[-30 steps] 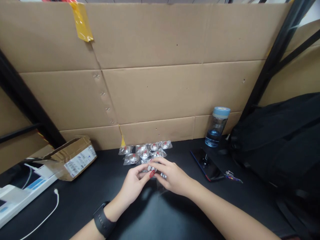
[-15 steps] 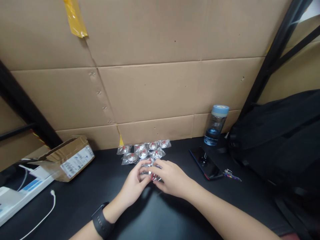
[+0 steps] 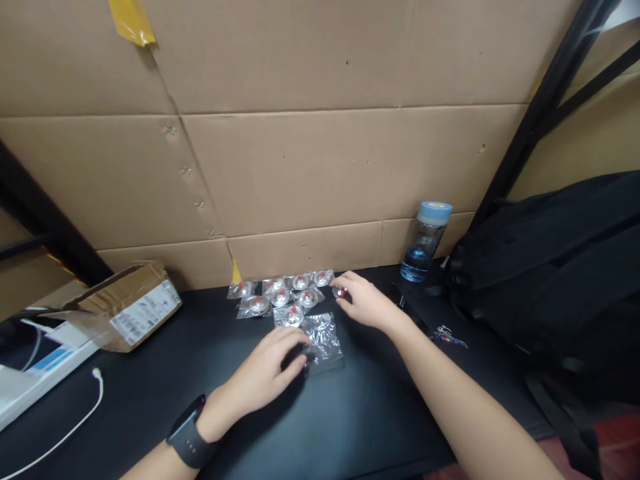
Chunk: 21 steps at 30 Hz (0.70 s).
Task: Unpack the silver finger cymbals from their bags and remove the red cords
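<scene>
My right hand (image 3: 360, 300) pinches a small round silver disc (image 3: 341, 292) with red on it, beside the back row of packets. Fingers and thumb of my left hand (image 3: 267, 367) grip the left side of a clear plastic bag (image 3: 325, 337), which looks flat and crinkled. Just above my left fingers lies a bagged silver disc (image 3: 293, 316) with a red mark. Several more such discs in clear bags (image 3: 280, 297) sit grouped behind it, near the cardboard wall.
An opened cardboard box (image 3: 145, 313) stands on the left, by a white power strip (image 3: 55, 380) and white cable (image 3: 75, 433). To the right are a bottle (image 3: 424, 243), a phone (image 3: 415, 313) partly hidden by my arm, keys (image 3: 450, 337) and a black backpack (image 3: 560, 287).
My hands were together over a disc. My right hand has moved away, back and right, with a disc, while my left remains at the plastic bag. The view has shifted slightly.
</scene>
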Motion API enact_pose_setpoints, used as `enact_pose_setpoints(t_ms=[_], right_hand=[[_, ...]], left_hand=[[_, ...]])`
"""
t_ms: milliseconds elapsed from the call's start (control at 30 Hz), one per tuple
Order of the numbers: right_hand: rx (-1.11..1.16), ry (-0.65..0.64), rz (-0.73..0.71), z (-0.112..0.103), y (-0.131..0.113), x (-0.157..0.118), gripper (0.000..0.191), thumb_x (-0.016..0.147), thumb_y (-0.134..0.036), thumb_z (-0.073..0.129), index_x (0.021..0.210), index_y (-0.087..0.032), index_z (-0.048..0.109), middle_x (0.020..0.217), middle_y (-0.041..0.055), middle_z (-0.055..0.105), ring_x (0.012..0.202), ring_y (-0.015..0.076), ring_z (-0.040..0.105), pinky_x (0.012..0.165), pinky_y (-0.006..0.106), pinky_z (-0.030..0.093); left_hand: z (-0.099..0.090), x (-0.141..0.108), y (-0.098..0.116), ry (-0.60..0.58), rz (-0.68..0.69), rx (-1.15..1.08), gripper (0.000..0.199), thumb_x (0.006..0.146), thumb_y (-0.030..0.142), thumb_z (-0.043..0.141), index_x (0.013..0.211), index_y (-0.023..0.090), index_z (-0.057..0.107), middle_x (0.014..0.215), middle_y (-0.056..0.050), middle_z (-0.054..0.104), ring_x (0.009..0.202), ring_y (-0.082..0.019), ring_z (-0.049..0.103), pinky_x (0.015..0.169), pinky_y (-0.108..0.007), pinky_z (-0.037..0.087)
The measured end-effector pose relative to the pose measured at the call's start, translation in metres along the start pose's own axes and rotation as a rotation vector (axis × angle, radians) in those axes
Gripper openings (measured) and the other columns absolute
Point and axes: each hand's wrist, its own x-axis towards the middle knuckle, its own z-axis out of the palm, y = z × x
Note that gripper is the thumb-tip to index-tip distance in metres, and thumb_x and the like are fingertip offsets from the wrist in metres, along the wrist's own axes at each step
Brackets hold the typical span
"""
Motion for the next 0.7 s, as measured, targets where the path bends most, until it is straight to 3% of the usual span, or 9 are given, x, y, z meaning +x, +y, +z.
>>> enact_pose_setpoints(t_ms=[100, 233, 533, 700], right_hand=[[-0.058, -0.070, 0.108, 0.001, 0.036, 0.006, 0.034, 0.081, -0.010, 0.069, 0.114, -0.018, 0.072, 0.115, 0.0111, 0.066, 0.104, 0.0242, 0.067, 0.095, 0.033, 0.050], [0.014, -0.236, -0.002, 0.006, 0.052, 0.008, 0.035, 0.070, -0.012, 0.077, 0.104, -0.018, 0.077, 0.104, 0.0076, 0.072, 0.098, 0.0233, 0.069, 0.091, 0.030, 0.050], [0.181, -0.279, -0.183, 0.011, 0.017, 0.008, 0.031, 0.072, -0.019, 0.077, 0.103, -0.020, 0.077, 0.097, 0.0038, 0.073, 0.082, 0.0168, 0.066, 0.077, 0.025, 0.050], [0.195, -0.299, -0.200, 0.024, 0.005, 0.006, 0.031, 0.071, -0.016, 0.076, 0.102, -0.021, 0.077, 0.100, 0.0029, 0.075, 0.088, 0.0187, 0.068, 0.082, 0.025, 0.050]], left_hand=[[0.000, -0.008, 0.012, -0.177, 0.094, 0.134, 0.037, 0.098, 0.030, 0.059, 0.135, 0.034, 0.060, 0.142, -0.005, 0.058, 0.132, -0.026, 0.053, 0.113, -0.045, 0.045], [-0.001, -0.014, 0.016, -0.232, 0.097, 0.208, 0.044, 0.099, 0.033, 0.060, 0.142, 0.037, 0.055, 0.151, -0.004, 0.052, 0.138, -0.028, 0.048, 0.115, -0.048, 0.044], [-0.008, -0.011, 0.013, -0.177, 0.104, 0.266, 0.052, 0.103, 0.039, 0.053, 0.153, 0.038, 0.042, 0.151, -0.006, 0.053, 0.137, -0.030, 0.049, 0.113, -0.050, 0.042], [-0.008, -0.011, 0.007, -0.171, 0.081, 0.307, 0.049, 0.101, 0.041, 0.055, 0.149, 0.035, 0.048, 0.149, -0.007, 0.055, 0.137, -0.031, 0.050, 0.112, -0.052, 0.042]])
